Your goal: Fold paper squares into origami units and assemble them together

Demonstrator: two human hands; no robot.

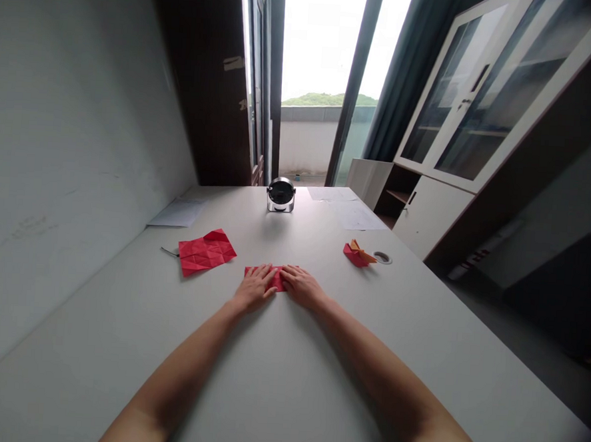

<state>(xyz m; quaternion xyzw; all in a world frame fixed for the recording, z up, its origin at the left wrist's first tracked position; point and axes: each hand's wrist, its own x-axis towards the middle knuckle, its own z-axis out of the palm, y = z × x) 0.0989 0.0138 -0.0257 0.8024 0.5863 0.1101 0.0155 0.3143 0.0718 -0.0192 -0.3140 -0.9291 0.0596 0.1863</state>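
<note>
Where the left edge of the white tabletop (265,392) meets the pale wall (57,186), a white sheet (176,212) lies toward the far corner. Nearer, a creased red sheet (206,252) lies on the left, a thin dark strand (170,252) at its left edge; a short strip of tabletop separates it from the left hand (252,289). The left hand and the right hand (301,288), slightly apart, rest palm-down with fingers extended on a narrow red paper (278,282) at mid-table. Broad tabletop extends on their near side; a shorter span runs to the far edge, near which stands a round device (280,192). Farther right, a folded red-and-orange piece (358,254) lies just beside a ring (383,258), inside the right edge; flat sheets (356,215) lie beyond, and a cabinet (440,186) stands past the table.

Materials, likewise from left: matte, smudged wall; red sheet faceted by crossing folds; narrow paper with a straight far edge, largely covered by the fingers; device dark-faced in a shiny bracket; folded piece angular and pointed; ring pale-rimmed; cabinet white, with glazed upper doors.
</note>
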